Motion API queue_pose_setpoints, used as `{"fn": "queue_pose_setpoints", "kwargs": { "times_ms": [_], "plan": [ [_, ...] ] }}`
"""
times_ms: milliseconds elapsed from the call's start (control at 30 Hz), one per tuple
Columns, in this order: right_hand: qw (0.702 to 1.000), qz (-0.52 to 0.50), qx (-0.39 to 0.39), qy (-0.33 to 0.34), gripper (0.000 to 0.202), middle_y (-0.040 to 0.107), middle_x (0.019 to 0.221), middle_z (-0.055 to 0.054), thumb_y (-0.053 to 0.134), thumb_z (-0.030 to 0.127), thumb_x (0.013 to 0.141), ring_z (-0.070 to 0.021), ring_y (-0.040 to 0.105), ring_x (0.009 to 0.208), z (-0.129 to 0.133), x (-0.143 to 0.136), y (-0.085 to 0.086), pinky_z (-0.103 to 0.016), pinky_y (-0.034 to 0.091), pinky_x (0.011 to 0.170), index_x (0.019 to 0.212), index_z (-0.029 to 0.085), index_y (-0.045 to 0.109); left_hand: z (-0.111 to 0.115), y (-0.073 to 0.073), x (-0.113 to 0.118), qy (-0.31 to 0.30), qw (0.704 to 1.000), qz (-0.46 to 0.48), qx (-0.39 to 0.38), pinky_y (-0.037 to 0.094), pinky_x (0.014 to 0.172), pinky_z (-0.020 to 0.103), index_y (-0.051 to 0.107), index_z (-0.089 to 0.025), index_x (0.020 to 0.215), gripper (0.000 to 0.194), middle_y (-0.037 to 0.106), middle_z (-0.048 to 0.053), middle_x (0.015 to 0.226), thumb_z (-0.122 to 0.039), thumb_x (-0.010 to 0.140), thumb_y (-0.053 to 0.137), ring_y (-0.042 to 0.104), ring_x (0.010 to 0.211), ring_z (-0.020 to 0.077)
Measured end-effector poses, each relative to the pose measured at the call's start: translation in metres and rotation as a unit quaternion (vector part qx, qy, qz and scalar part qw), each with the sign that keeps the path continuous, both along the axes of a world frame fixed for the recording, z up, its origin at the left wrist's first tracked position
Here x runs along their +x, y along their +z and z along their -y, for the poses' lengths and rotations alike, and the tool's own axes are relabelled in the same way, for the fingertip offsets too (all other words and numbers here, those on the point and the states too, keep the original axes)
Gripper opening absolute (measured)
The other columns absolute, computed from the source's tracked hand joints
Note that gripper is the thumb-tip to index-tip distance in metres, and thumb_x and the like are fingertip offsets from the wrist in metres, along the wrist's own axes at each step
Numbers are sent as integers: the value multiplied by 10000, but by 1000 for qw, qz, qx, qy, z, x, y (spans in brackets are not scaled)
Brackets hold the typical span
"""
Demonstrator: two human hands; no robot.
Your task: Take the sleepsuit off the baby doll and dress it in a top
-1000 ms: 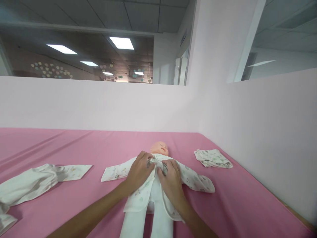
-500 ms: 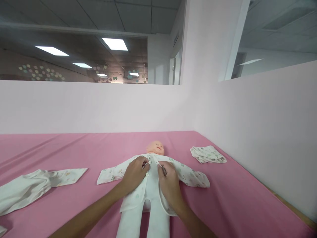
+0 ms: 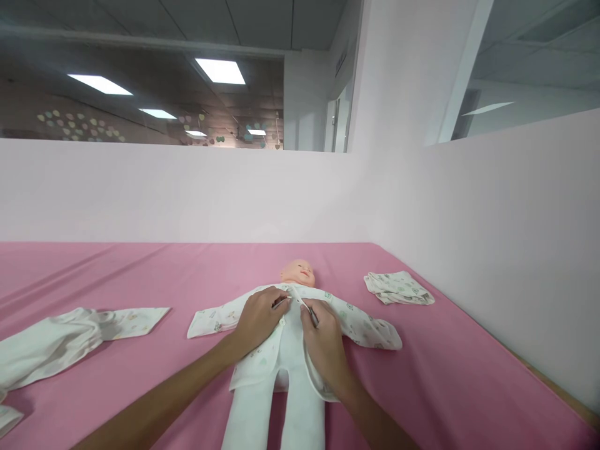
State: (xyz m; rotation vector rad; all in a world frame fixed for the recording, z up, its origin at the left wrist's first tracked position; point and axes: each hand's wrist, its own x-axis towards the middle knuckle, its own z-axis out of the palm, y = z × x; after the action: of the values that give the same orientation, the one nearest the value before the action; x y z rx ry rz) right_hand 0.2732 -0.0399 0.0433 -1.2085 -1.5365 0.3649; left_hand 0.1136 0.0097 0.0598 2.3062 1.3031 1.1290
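A baby doll (image 3: 299,273) lies on its back on a pink sheet (image 3: 201,265), dressed in white trousers (image 3: 250,415) and a patterned white jacket (image 3: 370,328) whose front is partly open. My left hand (image 3: 263,315) pinches the jacket's left front edge near the neck, just above a button. On the other side of the chest, my right hand (image 3: 321,331) has its fingers closed on the opposite front edge. The two hands are a little apart, with a narrow strip of white underlayer between them.
Folded patterned cloth (image 3: 398,288) lies right of the doll. Another white garment (image 3: 60,340) is spread out at the left, with a further piece of cloth (image 3: 8,420) at the lower left edge. White walls (image 3: 187,194) with windows border the back and right.
The view has tilted slightly downward. My left hand has moved a little inward over the upper button, closer to my right hand. Both still grip the jacket.
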Motion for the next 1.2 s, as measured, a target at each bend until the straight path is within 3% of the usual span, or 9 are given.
{"fn": "queue_pose_setpoints", "kwargs": {
  "times_ms": [133,500,767,1200],
  "plan": [
    [1000,-6,-4,2,242,718,958,-62,457,261,956,-240,632,950,-1,0,0,-373,460,882,933,201,691,1,-4,0,-15,1000,15,20,434,763,315,712,-228,939,233,726,6,904,-339,981,512,652,837,206],
    [1000,1,9,6,208,725,997,-60,477,235,943,-233,637,950,0,-6,-1,-380,482,868,975,212,681,3,-12,2,-21,994,-51,99,408,702,306,653,-216,930,198,679,5,867,-273,1006,480,614,781,185],
    [996,42,78,3,221,730,1004,-47,457,187,961,-217,635,959,-1,-7,-7,-380,490,890,984,218,675,5,-8,2,-20,993,-75,90,387,673,303,563,-227,844,167,646,-1,834,-236,986,476,588,742,186],
    [993,65,99,-7,290,758,1112,-73,465,201,968,-231,670,1058,-2,-7,-8,-414,522,957,1084,206,731,4,-7,3,-29,996,-67,59,387,683,306,553,-231,820,193,646,0,830,-257,979,447,589,748,193]
  ]
}}
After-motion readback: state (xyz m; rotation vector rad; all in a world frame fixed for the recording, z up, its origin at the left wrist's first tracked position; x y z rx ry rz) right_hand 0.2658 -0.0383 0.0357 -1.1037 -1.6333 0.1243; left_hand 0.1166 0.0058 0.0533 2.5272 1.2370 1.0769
